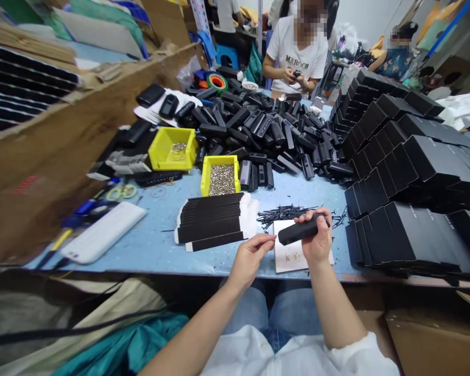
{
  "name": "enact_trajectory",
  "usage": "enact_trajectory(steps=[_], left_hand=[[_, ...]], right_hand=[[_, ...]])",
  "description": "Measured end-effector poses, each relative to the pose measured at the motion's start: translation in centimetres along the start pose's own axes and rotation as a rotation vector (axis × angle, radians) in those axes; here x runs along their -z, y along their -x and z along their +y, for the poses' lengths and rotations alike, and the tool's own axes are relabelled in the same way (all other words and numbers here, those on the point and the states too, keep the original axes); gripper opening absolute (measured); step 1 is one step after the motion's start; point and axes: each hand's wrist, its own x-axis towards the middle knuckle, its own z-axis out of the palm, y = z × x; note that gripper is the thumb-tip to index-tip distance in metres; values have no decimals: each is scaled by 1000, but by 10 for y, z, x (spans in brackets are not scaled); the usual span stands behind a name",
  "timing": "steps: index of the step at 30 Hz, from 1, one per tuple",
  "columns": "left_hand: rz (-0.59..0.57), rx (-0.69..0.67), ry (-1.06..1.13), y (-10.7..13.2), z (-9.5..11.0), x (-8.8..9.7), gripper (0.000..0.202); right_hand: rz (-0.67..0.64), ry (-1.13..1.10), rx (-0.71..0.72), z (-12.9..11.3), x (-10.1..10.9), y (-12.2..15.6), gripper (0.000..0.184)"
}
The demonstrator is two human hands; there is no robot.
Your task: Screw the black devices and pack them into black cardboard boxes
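My right hand [316,241] grips a black oblong plastic part [297,233] above the front edge of the blue table [156,237]. My left hand [254,253] is just left of it, thumb and forefinger pinched together at the part's left end; what they pinch is too small to see. Under my hands lies a white paper sheet [292,256] with small bits on it. Behind it is a scatter of thin black pins [285,213]. A fanned stack of flat black strips [211,222] lies left of my hands.
Two yellow bins stand mid-table, one with screws [221,179], one nearly bare [172,149]. A big heap of black parts [266,130] fills the back. Black boxes [407,172] are stacked right. A white phone-like slab [104,232] lies left. A person in a white shirt [297,52] works opposite.
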Motion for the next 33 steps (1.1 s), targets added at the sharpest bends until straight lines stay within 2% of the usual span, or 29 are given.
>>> enact_trajectory(steps=[3,5,11,15,19,21,22,23,25,26,28,33], left_hand=[[37,0,27,4,2,-6,26],[43,-13,32,4,2,-7,27],[22,-130,-151,5,-2,-2,20],[18,-330,-417,16,-5,2,10],[31,-512,-580,24,-9,4,12],[84,-486,-582,25,-14,4,9],[106,-439,-555,25,-16,4,5],[110,-378,-520,25,-18,4,10],[44,-275,-483,25,-19,4,23],[-3,-260,-493,25,-18,4,23],[-66,-304,-557,26,-13,3,15],[-29,-476,-629,29,-7,-2,14]], right_hand=[[147,-106,60,-4,-27,4,65],[177,-122,39,-3,-33,3,63],[210,-115,-20,7,-24,1,64],[218,-104,-50,11,-22,5,62],[242,-124,-38,17,-25,12,62],[262,-136,-43,21,-26,13,63],[269,-149,-56,22,-26,12,64],[272,-169,-74,22,-25,11,65],[272,-214,-99,20,-23,8,68],[267,-229,-105,17,-22,6,69],[251,-239,-106,12,-21,4,70],[260,-242,-103,11,-24,7,71]])
